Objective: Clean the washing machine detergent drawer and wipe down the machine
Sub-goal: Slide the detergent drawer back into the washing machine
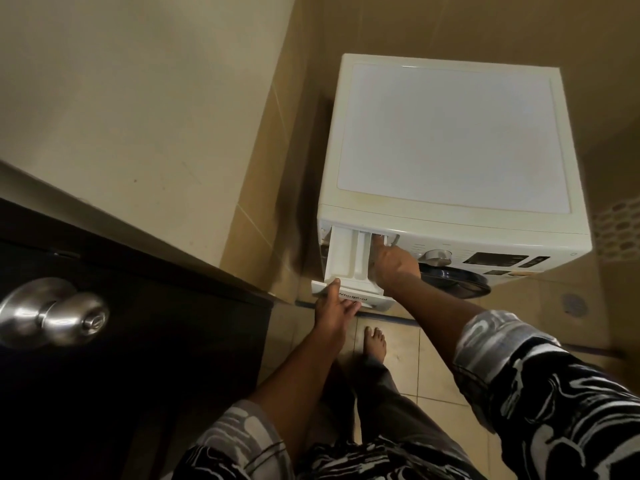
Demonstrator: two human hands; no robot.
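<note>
left hand [334, 306] grips drawer [346, 252] front | right hand [394, 261] straight-fingered, pressing inside (rear catch?) | risk: yanking before release jams drawer in machine [450, 133]

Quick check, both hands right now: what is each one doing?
Left hand: grips the front panel of the detergent drawer.
Right hand: open, reaching into the drawer's right compartment, holding nothing visible.
</note>
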